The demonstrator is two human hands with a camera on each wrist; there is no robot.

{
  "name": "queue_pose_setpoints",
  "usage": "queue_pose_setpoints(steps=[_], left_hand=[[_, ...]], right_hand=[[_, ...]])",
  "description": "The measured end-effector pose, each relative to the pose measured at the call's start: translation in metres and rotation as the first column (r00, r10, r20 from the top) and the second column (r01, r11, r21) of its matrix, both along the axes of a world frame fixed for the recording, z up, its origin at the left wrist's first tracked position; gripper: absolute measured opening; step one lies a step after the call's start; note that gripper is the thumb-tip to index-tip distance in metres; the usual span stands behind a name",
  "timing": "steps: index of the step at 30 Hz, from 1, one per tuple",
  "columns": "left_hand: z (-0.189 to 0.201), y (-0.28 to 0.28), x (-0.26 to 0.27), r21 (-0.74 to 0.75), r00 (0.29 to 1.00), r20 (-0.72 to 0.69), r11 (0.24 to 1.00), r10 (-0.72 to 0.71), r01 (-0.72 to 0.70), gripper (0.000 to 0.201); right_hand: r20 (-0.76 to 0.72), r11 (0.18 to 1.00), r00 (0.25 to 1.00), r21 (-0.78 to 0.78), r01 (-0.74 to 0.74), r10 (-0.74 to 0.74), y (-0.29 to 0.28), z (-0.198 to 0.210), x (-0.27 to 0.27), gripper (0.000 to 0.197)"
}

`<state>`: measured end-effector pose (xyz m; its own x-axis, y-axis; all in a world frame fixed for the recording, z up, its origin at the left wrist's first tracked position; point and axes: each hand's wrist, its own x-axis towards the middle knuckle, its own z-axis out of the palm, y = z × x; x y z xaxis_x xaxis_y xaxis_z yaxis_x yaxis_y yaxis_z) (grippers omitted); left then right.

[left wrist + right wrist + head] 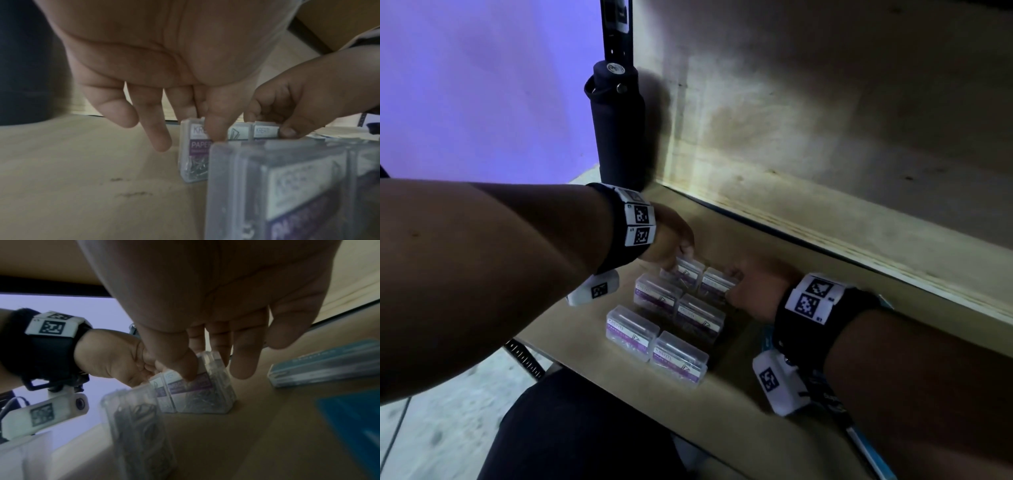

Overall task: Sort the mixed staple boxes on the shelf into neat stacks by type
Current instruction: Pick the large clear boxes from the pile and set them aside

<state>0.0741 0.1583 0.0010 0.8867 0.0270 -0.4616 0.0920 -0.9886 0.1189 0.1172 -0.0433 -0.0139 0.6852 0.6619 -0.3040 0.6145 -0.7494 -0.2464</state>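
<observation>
Several clear plastic boxes with purple labels stand in two rows on the wooden shelf (739, 394). My left hand (678, 255) pinches the top of the far left box (690, 270) between thumb and forefinger; in the left wrist view the hand (205, 126) has its thumb on that box's (192, 155) label. My right hand (738, 287) pinches the far right box (717, 282) beside it; in the right wrist view the hand (195, 360) has its thumb on the front of this box (207, 394) and its fingers behind. The two far boxes touch side by side.
The middle boxes (657, 293) and near boxes (679, 356) sit just in front of both hands. Blue boxes (324, 363) lie on the shelf to the right, under my right wrist. A dark folded umbrella (619, 126) stands at the shelf's left corner, beside the plywood back wall (825, 137).
</observation>
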Motion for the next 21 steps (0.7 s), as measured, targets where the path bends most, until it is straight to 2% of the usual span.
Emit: queue_pose_setpoints(steps=[6, 11, 14, 17, 21], left_hand=[[0.001, 0.0, -0.001, -0.019, 1.0, 0.015, 0.999, 0.027, -0.027, 0.04], [0.018, 0.005, -0.016, -0.157, 0.975, 0.16, 0.979, 0.156, -0.131, 0.048], [0.034, 0.003, -0.038, -0.265, 0.921, 0.277, 0.943, 0.274, -0.201, 0.039], [0.042, -0.005, -0.073, -0.301, 0.874, 0.375, 0.932, 0.308, -0.199, 0.03], [0.039, -0.027, -0.112, -0.424, 0.799, 0.435, 0.877, 0.416, -0.225, 0.02]], right_hand=[[-0.018, 1.0, 1.0, 0.01, 0.01, -0.01, 0.001, 0.003, -0.004, 0.036], [-0.018, 0.989, 0.997, 0.127, 0.08, -0.078, -0.012, 0.017, -0.005, 0.057], [-0.057, 0.959, 0.988, 0.24, 0.153, -0.143, -0.024, 0.02, -0.012, 0.048], [-0.075, 0.938, 0.99, 0.319, 0.138, -0.121, -0.043, 0.019, -0.022, 0.029], [-0.059, 0.916, 0.993, 0.383, 0.117, -0.102, -0.072, 0.021, -0.039, 0.024]])
